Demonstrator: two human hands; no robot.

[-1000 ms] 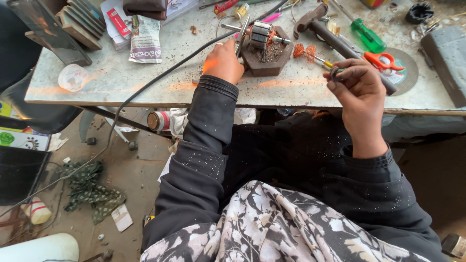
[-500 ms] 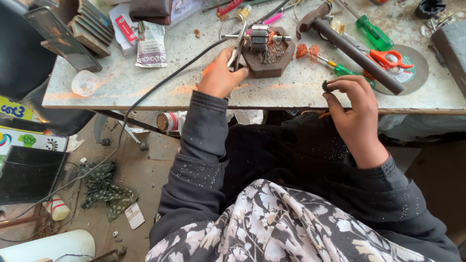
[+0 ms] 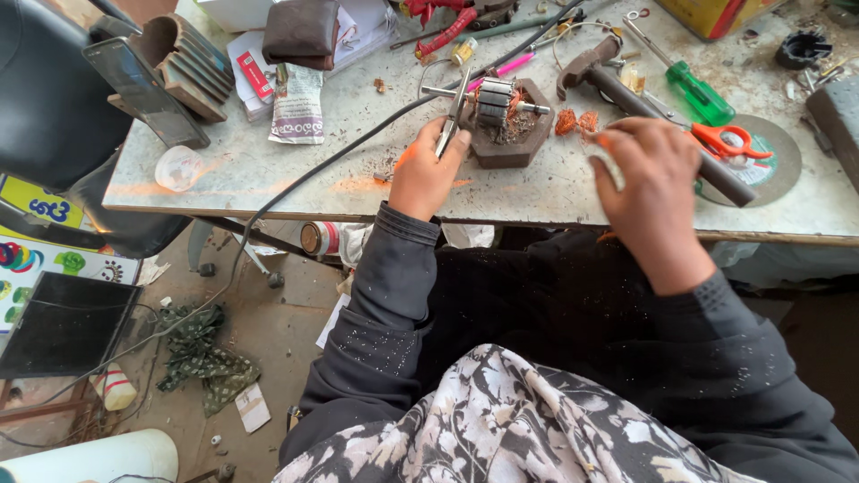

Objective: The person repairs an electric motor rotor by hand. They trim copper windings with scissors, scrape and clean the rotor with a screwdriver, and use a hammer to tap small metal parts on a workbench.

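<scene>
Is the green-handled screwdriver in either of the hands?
No: the green-handled screwdriver lies on the table, beyond the right hand, untouched.

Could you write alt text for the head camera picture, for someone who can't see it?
A person's left hand holds pliers against a motor armature on a hexagonal block, while the right hand hovers over a cluttered workbench.

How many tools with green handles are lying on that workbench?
1 in clear view: a green-handled screwdriver at the bench's far right, beyond the orange-handled scissors. Others may be hidden in the clutter or outside the picture.
</scene>
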